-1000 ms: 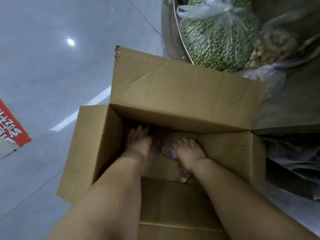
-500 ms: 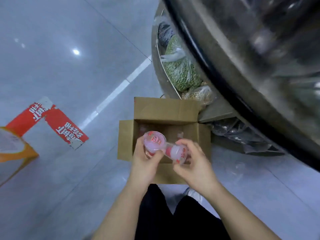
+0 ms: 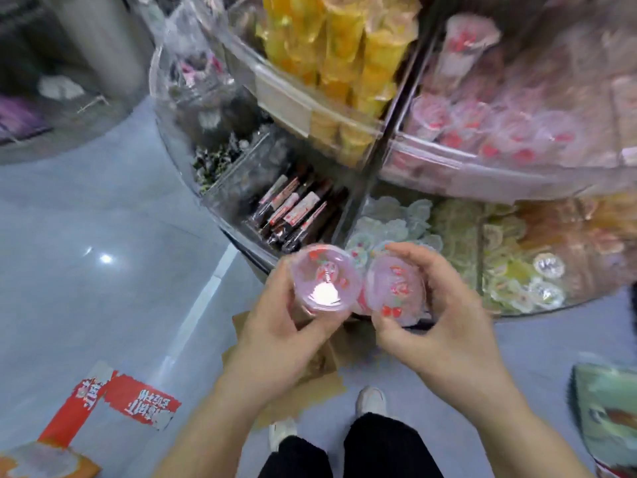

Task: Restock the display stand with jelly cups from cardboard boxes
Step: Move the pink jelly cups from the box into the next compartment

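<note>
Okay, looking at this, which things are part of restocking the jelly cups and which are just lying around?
Part of the job:
- left hand gripping a pink cup
- right hand gripping a second pink cup
- pink-cup bin on the stand
- cardboard box on the floor

Lying about:
- red wrapper
- yellow cups
- dark snack packs
- green packet

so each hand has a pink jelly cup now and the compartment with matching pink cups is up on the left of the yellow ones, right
Not quite. The left hand and the right hand do each hold a pink jelly cup, but the head view shows the compartment of pink cups to the right of the yellow cups, not the left.
</note>
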A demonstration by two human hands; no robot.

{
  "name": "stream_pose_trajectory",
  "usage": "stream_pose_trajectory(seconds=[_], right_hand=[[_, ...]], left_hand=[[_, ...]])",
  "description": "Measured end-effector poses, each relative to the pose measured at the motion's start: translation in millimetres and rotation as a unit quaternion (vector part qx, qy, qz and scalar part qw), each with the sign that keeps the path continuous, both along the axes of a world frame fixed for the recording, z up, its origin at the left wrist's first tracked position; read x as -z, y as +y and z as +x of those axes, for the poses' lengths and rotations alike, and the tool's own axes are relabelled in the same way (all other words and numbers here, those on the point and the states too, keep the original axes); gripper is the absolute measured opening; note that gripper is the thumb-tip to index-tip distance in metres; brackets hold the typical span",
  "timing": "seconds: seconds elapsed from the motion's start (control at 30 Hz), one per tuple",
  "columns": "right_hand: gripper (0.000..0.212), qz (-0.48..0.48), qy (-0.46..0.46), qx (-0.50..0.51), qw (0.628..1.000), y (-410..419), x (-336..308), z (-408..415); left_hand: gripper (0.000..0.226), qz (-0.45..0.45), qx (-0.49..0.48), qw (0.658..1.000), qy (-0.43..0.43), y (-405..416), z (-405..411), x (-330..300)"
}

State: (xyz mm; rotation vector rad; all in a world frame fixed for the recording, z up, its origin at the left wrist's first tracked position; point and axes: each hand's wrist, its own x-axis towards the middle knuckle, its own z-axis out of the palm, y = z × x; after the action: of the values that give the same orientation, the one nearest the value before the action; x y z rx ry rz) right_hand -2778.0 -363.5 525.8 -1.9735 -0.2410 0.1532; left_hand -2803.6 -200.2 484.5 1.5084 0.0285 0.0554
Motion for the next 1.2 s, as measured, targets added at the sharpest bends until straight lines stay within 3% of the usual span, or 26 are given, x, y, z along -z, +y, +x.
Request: stream_pose_trajectory(seconds=[0.13,0.3,0.4,0.6,0.8,1.03,1.2], right_hand=[[0.045,0.006,-0.074,0.05,0.996,-40,-37,23],[0.054,-0.036,-0.143,0.049,0.988,-90,-63,65],[0.05,-0.058,-0.153,0.043,0.986,-123,-77,103],[0.052,-0.145,-0.147,-0.005,0.978,-160,-93,191],[0.059,-0.248,-0.166,-0.035,0.954,-163,-90,254],[0.067,-0.293,-0.177,-0.073,0.937,-162,-77,276],[0.077,-0.316,-0.164,-0.124,0.926,-167,-75,279]], left_hand=[[0.046,0.046,0.002,0.996,-0.076,-34,39,-35],[0.059,0.016,0.015,0.996,-0.088,-83,82,-59],[0.052,0.009,0.062,0.994,-0.085,-105,109,-72],[0.046,0.137,-0.028,0.983,-0.119,-129,177,-101],[0.063,0.368,-0.055,0.911,-0.178,-133,241,-116],[0.07,0.553,-0.047,0.817,-0.159,-141,281,-106],[0.071,0.561,-0.036,0.814,-0.147,-138,287,-92]])
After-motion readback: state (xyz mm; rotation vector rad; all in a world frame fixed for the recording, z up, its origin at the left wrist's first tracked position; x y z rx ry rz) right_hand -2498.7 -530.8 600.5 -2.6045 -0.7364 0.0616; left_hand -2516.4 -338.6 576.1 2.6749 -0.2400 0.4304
